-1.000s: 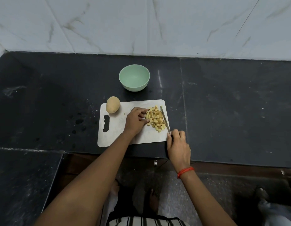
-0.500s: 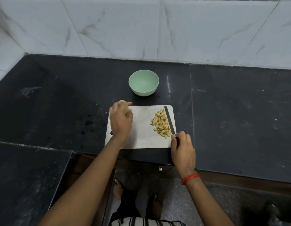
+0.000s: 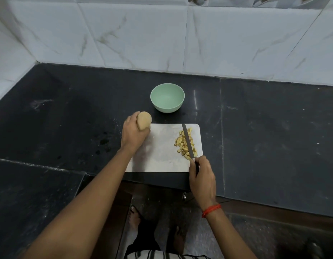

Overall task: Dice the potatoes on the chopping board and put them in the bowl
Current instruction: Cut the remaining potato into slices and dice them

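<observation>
— Start at the far left, please.

— A dark stone counter (image 3: 68, 109), dusted pale in patches, with a few wet spots just left of the board. Behind it, along the far edge, white marbled wall tiles (image 3: 143, 34).

— And moving right?

— The left hand (image 3: 133, 134), fingers curled round a whole tan potato (image 3: 144, 120). Holds it over the far-left corner of the white chopping board (image 3: 162, 152). Hard to say whether resting on the board or raised above it.

— Anything farther off?

— A pale green bowl (image 3: 166, 107), upright on the counter just beyond the board's far edge, near it but not touching.

— Then rightward along the board?

— Toward its right edge, a heap of diced potato (image 3: 180, 144), every piece lying on the board.

— And across the heap?

— A knife (image 3: 188, 142), set lengthwise over the dice, tip pointing far and slightly left. Touching the pieces or just above them: cannot tell which.

— Held how?

— By the right hand (image 3: 202, 176), at the board's near-right corner. Wrapped round the dark handle, thumb and forefinger pinching close to the blade. Round that wrist, a red thread (image 3: 211, 210).

— Farthest right?

— More of the same dark counter, seamed by a pale joint line.
</observation>
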Demonstrator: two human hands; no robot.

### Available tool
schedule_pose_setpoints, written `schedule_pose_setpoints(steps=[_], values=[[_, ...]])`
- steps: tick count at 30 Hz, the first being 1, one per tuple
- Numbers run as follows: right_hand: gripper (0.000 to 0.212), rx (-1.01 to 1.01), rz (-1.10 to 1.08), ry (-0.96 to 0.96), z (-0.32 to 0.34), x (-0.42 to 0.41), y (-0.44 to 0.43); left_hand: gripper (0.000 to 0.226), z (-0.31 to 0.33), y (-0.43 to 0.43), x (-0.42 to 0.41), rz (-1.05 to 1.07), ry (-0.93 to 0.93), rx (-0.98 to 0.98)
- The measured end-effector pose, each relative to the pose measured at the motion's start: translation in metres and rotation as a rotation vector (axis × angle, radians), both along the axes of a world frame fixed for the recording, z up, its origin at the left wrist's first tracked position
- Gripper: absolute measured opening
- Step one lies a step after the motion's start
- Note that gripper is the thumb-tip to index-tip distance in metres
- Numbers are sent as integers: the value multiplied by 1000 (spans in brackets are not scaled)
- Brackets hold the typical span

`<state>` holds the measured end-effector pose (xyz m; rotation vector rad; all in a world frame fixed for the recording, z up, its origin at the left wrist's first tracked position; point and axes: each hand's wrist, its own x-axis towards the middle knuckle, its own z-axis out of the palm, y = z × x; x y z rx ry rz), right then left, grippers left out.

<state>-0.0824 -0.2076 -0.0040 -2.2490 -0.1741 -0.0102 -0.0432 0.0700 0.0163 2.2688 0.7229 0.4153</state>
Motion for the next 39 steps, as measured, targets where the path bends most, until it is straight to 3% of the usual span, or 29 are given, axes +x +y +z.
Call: schedule_pose_setpoints(steps=[2, 6, 12, 21, 26, 32, 39], values=[[15, 19, 6, -16, -4, -1, 4, 68, 7, -8, -11, -112, -79, -51], [12, 54, 69, -81, -8, -4, 16, 68, -15, -25, -38, -381, -39, -97], [19, 44, 180, -127, -9, -10, 45, 74, -46, -40, -62, -304, -60, -143], [15, 74, 153, -67, -27, -11, 55, 74, -50, -38, -61, -231, -67, -216], [14, 99, 117, -85, -32, -9, 52, 42, -51, -34, -61, -155, -170, -375], [14, 92, 116, -101, -37, -10, 52, 58, -53, -29, -63, -313, -178, -354], [14, 95, 116, -96, -37, -10, 53, 51, -61, -35, -63, -191, -205, -358]])
